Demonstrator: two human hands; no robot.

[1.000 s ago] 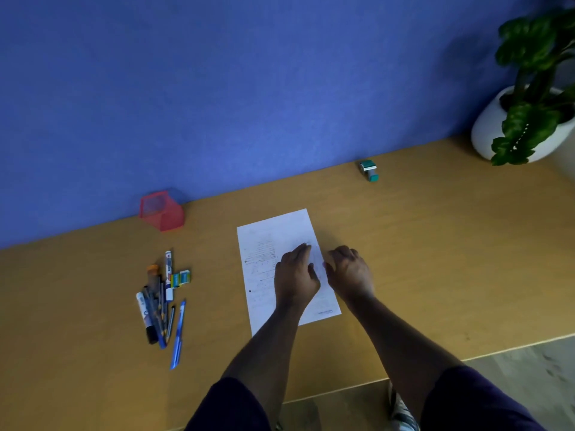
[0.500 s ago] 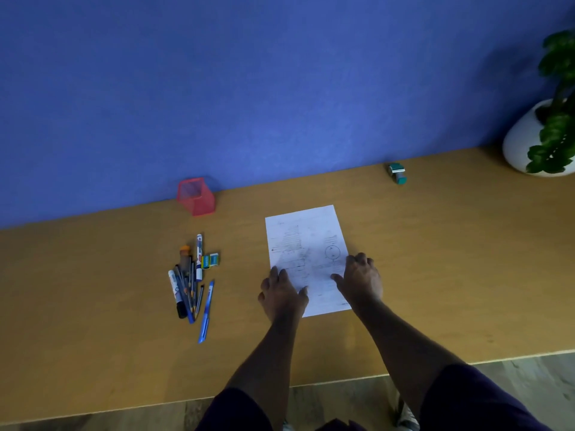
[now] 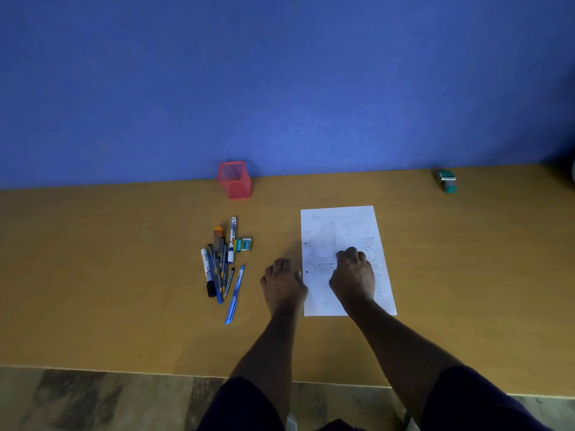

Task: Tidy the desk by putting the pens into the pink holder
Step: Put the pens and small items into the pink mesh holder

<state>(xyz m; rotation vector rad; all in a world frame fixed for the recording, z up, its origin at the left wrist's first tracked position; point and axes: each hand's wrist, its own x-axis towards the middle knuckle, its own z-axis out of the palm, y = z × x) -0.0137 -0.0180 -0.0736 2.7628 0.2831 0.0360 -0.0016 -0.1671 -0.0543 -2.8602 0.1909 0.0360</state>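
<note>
**Left hand leaves the paper and edges towards the pens**

Nearest the camera, the left hand (image 3: pixel 284 283) has slid off the printed sheet (image 3: pixel 345 231) since a second ago and now rests at its left edge, fingers loosely curled and holding nothing. The right hand (image 3: pixel 353 275) stays on the paper, knuckles bent, also empty. Just left of the left hand the pens (image 3: pixel 221 269) lie untouched in a loose heap on the desk (image 3: pixel 93 275). Beyond them, by the blue wall, the pink holder (image 3: pixel 235 180) stands upright, seemingly empty; gathering looks about to start
</note>
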